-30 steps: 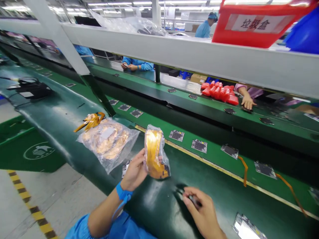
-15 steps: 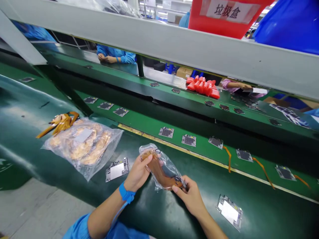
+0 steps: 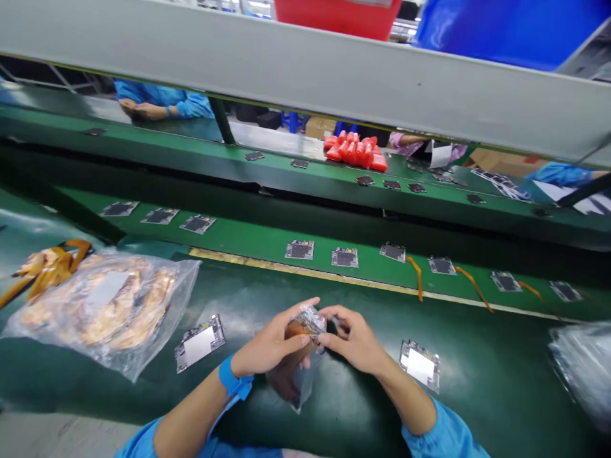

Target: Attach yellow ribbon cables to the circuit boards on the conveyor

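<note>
Both hands are on one small clear bag of orange flex strips, held just above the near edge of the dark green bench. The left hand is clamped round the bag's middle, and the right hand pinches its crumpled top. A circuit board lies to the left, another board to the right. Further left sits a bigger bag of strips. The far conveyor carries a row of boards.
</note>
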The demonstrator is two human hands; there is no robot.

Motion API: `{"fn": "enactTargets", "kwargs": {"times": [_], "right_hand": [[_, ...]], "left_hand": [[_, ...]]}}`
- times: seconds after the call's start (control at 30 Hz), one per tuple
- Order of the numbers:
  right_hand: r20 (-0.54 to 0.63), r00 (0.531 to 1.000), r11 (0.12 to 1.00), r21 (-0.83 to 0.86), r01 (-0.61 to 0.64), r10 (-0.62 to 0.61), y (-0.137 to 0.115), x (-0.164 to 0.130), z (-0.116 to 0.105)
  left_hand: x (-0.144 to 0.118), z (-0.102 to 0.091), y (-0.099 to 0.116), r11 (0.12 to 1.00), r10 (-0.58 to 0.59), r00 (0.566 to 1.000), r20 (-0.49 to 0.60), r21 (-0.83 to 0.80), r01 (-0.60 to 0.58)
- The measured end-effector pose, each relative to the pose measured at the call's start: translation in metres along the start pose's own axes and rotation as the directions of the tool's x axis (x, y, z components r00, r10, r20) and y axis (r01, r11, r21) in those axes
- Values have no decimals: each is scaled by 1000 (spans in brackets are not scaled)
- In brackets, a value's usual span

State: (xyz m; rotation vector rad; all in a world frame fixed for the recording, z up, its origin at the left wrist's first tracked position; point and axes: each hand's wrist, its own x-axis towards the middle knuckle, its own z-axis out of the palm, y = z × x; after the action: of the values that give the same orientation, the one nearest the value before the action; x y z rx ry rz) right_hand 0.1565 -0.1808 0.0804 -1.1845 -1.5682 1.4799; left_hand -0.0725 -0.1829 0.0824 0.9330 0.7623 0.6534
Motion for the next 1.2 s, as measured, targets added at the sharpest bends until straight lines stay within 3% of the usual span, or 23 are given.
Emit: {"fn": "enactTargets", "kwargs": {"times": [0.13, 0.23, 0.3, 0.4, 0.47, 0.5, 0.57, 0.63, 0.73, 0.87, 0.93, 1.07, 1.2], "right_hand": [[164, 981, 992, 53, -119, 109, 7, -4, -1], [221, 970, 988, 87, -124, 102, 14, -11, -10], [222, 971, 992, 68, -111, 93, 16, -16, -16], [176, 976, 990, 28, -136, 129, 18, -20, -22], [138, 976, 984, 27, -176, 171, 20, -20, -23], [123, 974, 980, 32, -197, 192, 21, -20, -22], [98, 969, 972, 40, -231, 226, 22, -18, -20], [82, 966, 967, 44, -250, 246, 23, -17, -14], [102, 965, 967, 64, -248, 241, 22, -16, -3], [152, 964, 970, 70, -231, 218, 21, -20, 13], [131, 968, 975, 42, -219, 212, 24, -22, 17], [-24, 982, 978, -91, -189, 187, 39, -21, 16], [9, 983, 975, -124, -182, 185, 59, -25, 13]], "left_hand": [[3, 3, 6, 999, -22, 997, 80, 28, 20], [9, 2, 4, 1000, 2, 988, 153, 4, -2], [15, -1, 0, 998, -2, 987, 159, 70, -9], [23, -6, -6, 963, 117, 992, -39, 249, -103], [26, -6, -9, 918, 246, 947, -208, 363, -159], [26, -4, -10, 905, 270, 932, -243, 396, -159], [26, 2, -12, 916, 180, 965, -193, 391, -93], [26, 11, -17, 945, -14, 997, -75, 325, 38], [27, 24, -29, 958, -175, 984, 19, 234, 166], [27, 33, -43, 966, -199, 980, 26, 171, 192], [28, 32, -48, 967, -222, 974, 47, 134, 214], [30, 26, -56, 981, -182, 983, 20, 77, 180], [30, 23, -60, 977, -207, 977, -49, 39, 209]]}}
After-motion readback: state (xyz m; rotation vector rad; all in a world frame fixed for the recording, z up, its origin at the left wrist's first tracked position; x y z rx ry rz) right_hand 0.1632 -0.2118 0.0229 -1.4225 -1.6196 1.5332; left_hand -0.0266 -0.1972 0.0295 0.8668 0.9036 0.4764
